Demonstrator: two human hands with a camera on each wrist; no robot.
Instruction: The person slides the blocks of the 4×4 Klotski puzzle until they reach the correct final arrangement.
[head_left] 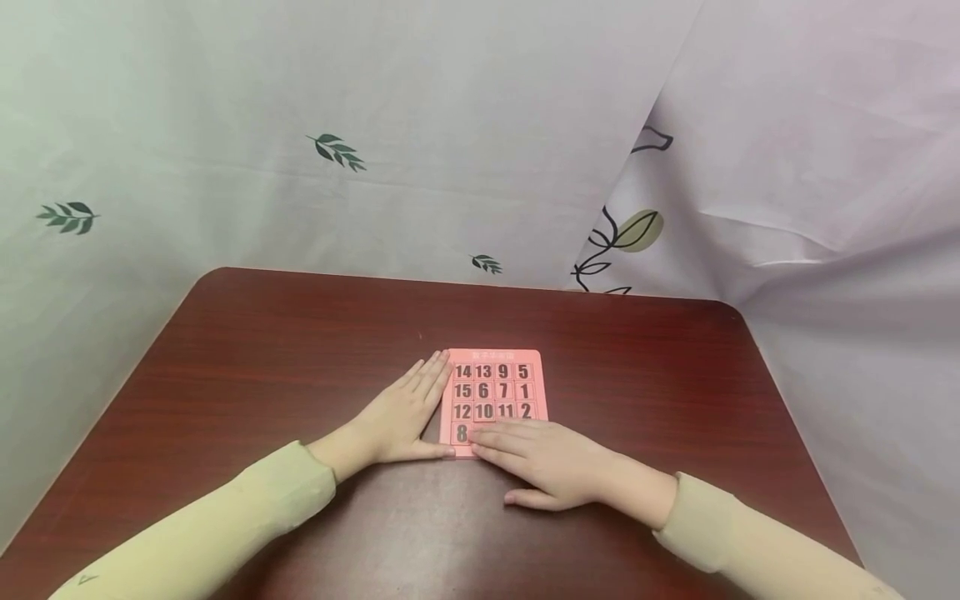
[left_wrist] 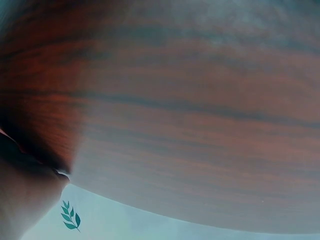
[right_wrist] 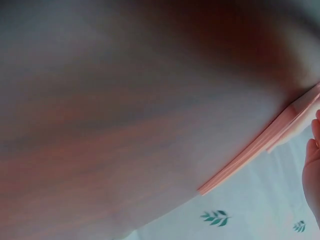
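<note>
A flat pink number sliding puzzle (head_left: 503, 390) lies on the table, its black-numbered tiles face up. My left hand (head_left: 397, 414) lies along its left side, straight fingertips at the upper left edge and thumb at the lower left corner. Across the bottom row rests my right hand (head_left: 551, 458), with straight fingers over the tiles right of the 8 and the thumb spread toward me. That hand hides the rest of this row. In the right wrist view the puzzle's pink edge (right_wrist: 255, 147) shows side-on; in the left wrist view, part of the left hand (left_wrist: 32, 200) appears at the lower left.
The dark red wood-grain table (head_left: 300, 350) has rounded far corners. Pale curtain cloth (head_left: 420, 150) with leaf prints hangs behind it and along the sides. A fold in the cloth (head_left: 750, 250) comes down near the right far corner.
</note>
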